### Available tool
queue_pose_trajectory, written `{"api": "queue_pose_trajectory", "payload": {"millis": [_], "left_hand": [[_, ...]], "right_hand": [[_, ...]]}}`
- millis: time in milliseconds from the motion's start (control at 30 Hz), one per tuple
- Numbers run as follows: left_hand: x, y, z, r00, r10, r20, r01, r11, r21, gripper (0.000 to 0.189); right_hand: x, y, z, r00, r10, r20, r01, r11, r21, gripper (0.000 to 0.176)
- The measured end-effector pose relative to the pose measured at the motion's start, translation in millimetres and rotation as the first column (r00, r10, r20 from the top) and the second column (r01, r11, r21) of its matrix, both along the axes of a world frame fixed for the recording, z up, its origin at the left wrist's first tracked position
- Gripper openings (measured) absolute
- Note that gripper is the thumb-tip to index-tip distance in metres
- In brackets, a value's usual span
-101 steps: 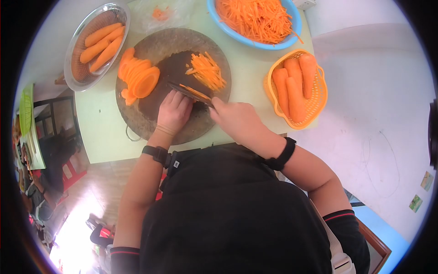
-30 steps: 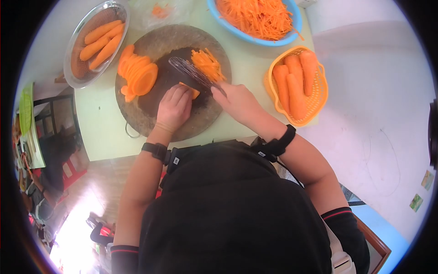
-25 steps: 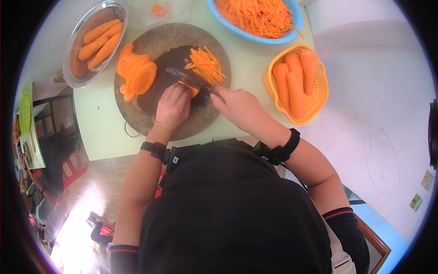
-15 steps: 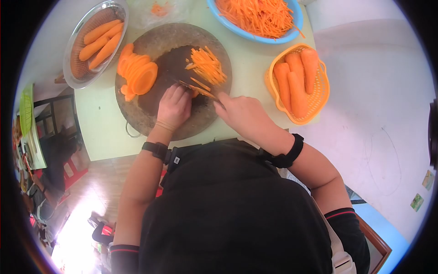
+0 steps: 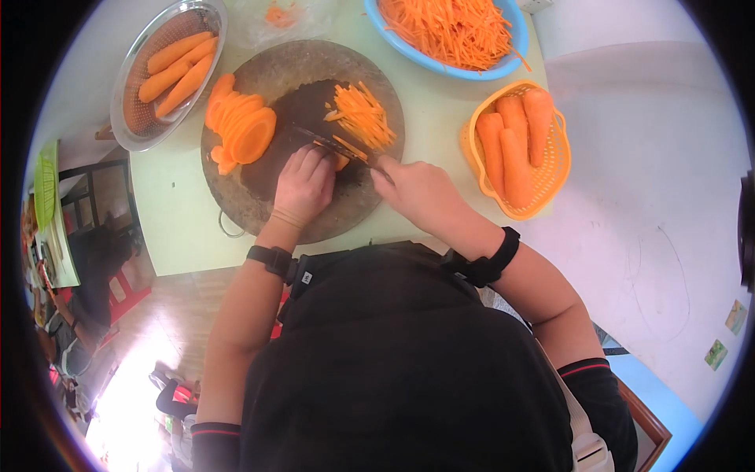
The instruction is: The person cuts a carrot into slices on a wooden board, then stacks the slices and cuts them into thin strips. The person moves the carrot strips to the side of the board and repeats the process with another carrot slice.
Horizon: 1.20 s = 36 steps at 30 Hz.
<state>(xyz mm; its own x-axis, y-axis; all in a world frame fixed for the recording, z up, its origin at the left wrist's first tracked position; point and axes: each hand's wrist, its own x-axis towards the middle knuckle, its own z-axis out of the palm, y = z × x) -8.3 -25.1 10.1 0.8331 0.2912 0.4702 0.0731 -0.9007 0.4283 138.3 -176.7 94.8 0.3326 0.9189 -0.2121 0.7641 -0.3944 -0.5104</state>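
My right hand (image 5: 421,191) is closed round the handle of a kitchen knife (image 5: 324,142), whose dark blade lies across the round chopping board (image 5: 346,61). With curled fingers, my left hand (image 5: 305,185) presses on carrot slices (image 5: 342,162), mostly hidden under it, right beside the blade. Thin carrot strips (image 5: 362,116) lie in a heap beyond the knife, and a strip or two rest against the blade. Left of my hands, a fanned row of carrot slices (image 5: 244,130) lies on the board.
A blue basin (image 5: 481,75) of shredded carrot stands at the back right. A yellow basket (image 5: 560,169) holds several whole carrots. At the back left, a metal strainer (image 5: 126,118) holds peeled carrots. A plastic bag (image 5: 303,27) lies behind the board. Other people are at far left.
The view has shifted slightly. The knife blade has moved a little against the slices; both hands stay at almost the same spot.
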Motion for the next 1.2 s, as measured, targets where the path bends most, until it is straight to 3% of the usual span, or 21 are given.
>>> {"api": "queue_pose_trajectory", "payload": {"millis": [667, 867, 933, 1067, 1133, 1200], "left_hand": [[0, 0, 0, 1.0, 0.007, 0.006, -0.007, 1.0, 0.006, 0.02], [1, -1, 0, 1.0, 0.016, 0.016, -0.016, 1.0, -0.005, 0.019], [1, -1, 0, 1.0, 0.008, 0.027, -0.008, 1.0, 0.0, 0.019], [0, -2, 3, 0.999, 0.015, 0.041, -0.015, 1.0, 0.001, 0.019], [-1, -2, -2, 0.999, 0.011, 0.034, -0.011, 1.0, 0.003, 0.02], [-1, -1, -3, 1.0, 0.006, 0.027, -0.007, 1.0, 0.008, 0.02]], "right_hand": [[-8, 12, 2, 1.0, 0.018, 0.009, -0.018, 0.999, -0.05, 0.023], [2, 15, -11, 0.997, -0.044, -0.067, 0.041, 0.998, -0.036, 0.027], [11, 12, -12, 0.949, -0.164, -0.268, 0.168, 0.986, -0.008, 0.029], [9, -1, 0, 0.956, -0.16, -0.246, 0.172, 0.985, 0.026, 0.029], [5, -3, 11, 0.992, -0.071, -0.106, 0.068, 0.997, -0.035, 0.028], [0, -5, 15, 0.996, -0.045, -0.078, 0.042, 0.998, -0.047, 0.028]]}}
